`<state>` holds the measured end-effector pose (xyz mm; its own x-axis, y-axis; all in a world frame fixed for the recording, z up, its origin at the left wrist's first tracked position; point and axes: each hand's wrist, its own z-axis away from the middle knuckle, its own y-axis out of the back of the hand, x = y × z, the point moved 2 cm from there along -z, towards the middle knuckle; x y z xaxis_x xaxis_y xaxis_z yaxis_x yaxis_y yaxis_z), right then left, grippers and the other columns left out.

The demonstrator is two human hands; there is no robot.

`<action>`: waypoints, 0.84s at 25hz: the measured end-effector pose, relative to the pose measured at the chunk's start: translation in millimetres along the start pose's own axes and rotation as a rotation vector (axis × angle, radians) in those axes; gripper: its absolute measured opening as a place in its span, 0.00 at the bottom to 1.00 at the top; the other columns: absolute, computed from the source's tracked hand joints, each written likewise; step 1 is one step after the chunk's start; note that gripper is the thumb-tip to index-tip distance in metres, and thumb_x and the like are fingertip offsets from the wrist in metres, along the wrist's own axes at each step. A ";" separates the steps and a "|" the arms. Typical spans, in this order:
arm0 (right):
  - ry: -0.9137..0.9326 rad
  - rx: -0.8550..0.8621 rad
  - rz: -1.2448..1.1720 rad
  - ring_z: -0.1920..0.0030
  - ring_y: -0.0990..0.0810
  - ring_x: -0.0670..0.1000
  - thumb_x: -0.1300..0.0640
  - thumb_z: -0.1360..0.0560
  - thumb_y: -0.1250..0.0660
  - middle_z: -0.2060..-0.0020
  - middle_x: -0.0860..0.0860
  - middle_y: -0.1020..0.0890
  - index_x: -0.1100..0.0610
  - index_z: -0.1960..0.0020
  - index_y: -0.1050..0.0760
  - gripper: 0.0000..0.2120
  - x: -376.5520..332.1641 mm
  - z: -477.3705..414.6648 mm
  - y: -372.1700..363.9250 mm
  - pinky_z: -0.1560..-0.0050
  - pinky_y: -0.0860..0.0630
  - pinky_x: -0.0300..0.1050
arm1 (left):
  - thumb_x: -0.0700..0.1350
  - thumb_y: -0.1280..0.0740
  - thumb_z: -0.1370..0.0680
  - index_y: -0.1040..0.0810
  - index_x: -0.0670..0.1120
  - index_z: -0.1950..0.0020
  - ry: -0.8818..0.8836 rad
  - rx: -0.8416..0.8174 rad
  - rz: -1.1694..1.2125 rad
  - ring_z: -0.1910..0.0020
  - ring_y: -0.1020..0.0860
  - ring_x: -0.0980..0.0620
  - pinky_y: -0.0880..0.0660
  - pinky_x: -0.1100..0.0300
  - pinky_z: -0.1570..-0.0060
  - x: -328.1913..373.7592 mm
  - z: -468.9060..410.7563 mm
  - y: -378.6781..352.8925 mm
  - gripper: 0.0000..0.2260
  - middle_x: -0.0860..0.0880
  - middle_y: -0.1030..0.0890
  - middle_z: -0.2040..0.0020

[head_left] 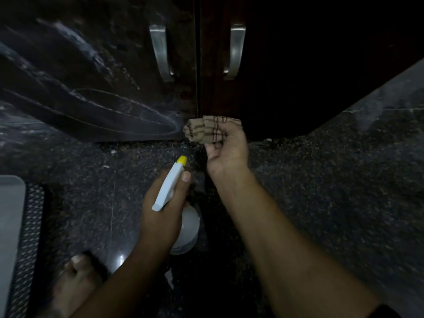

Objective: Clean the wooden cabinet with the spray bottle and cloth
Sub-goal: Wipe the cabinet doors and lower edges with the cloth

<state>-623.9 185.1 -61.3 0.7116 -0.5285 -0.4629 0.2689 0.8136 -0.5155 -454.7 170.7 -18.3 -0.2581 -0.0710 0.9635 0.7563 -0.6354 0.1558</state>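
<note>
A dark wooden cabinet (pixel 286 65) with two doors fills the top of the view, its left door smeared with pale wet streaks. My right hand (pixel 227 152) grips a folded tan cloth with brown stripes (pixel 204 130) at the bottom edge of the doors, near the seam between them. My left hand (pixel 163 210) holds a white spray bottle (pixel 169 187) with a yellow nozzle that points toward the cabinet base. The bottle's clear body shows below my fingers.
Two metal handles (pixel 160 51) (pixel 236 49) flank the door seam. The floor (pixel 321 180) is dark speckled stone. A grey tray-like object (pixel 10 214) on a mesh mat (pixel 32 226) lies at the left edge. My bare foot (pixel 75 283) is at the lower left.
</note>
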 end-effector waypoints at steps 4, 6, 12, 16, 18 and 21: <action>0.065 -0.007 0.045 0.53 0.15 0.59 0.68 0.26 0.37 0.44 0.65 0.18 0.68 0.38 0.24 0.16 -21.7 0.1 9.4 0.67 0.18 0.43 | 0.53 0.33 0.22 0.17 0.40 0.51 0.044 0.020 0.017 0.67 0.24 0.48 0.28 0.67 0.65 -0.3 -1.8 6.2 0.16 0.36 0.23 0.63; 0.121 0.052 -0.060 0.59 0.17 0.53 0.69 0.24 0.38 0.48 0.61 0.19 0.63 0.40 0.23 0.14 -44.9 -4.4 22.5 0.70 0.20 0.40 | 0.53 0.33 0.21 0.16 0.50 0.52 0.057 0.031 0.031 0.66 0.23 0.57 0.27 0.69 0.64 1.9 -4.6 9.9 0.09 0.45 0.20 0.65; 0.044 0.094 0.027 0.57 0.18 0.54 0.69 0.25 0.36 0.52 0.59 0.18 0.60 0.43 0.22 0.12 7.2 -7.7 2.0 0.66 0.18 0.43 | 0.54 0.34 0.21 0.16 0.47 0.49 0.015 0.027 0.009 0.65 0.24 0.49 0.26 0.62 0.64 3.5 -9.8 14.3 0.13 0.33 0.21 0.55; 0.025 0.121 0.078 0.54 0.18 0.56 0.70 0.26 0.36 0.52 0.59 0.19 0.62 0.45 0.23 0.12 -2.2 -16.6 13.6 0.67 0.18 0.44 | 0.54 0.35 0.20 0.18 0.37 0.48 -0.003 0.024 -0.011 0.63 0.24 0.38 0.26 0.55 0.64 0.6 -12.4 15.5 0.19 0.31 0.22 0.54; 0.102 0.170 0.059 0.58 0.18 0.55 0.70 0.25 0.38 0.53 0.58 0.20 0.61 0.47 0.23 0.10 -28.0 -27.8 32.1 0.69 0.20 0.42 | 0.55 0.34 0.21 0.19 0.37 0.49 0.009 0.030 -0.007 0.61 0.25 0.37 0.26 0.57 0.64 -2.0 -13.7 16.0 0.20 0.31 0.22 0.54; 0.157 0.222 0.006 0.62 0.20 0.52 0.68 0.23 0.40 0.54 0.56 0.20 0.60 0.49 0.23 0.09 -44.2 -38.3 44.8 0.70 0.21 0.41 | 0.55 0.34 0.21 0.19 0.43 0.51 0.028 0.031 0.008 0.61 0.24 0.38 0.26 0.59 0.63 -4.0 -12.8 14.5 0.16 0.33 0.22 0.56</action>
<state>-668.2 235.6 -91.6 0.6087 -0.5407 -0.5806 0.4133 0.8408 -0.3497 -450.4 152.0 -22.6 -0.2684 -0.0973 0.9584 0.7762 -0.6110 0.1554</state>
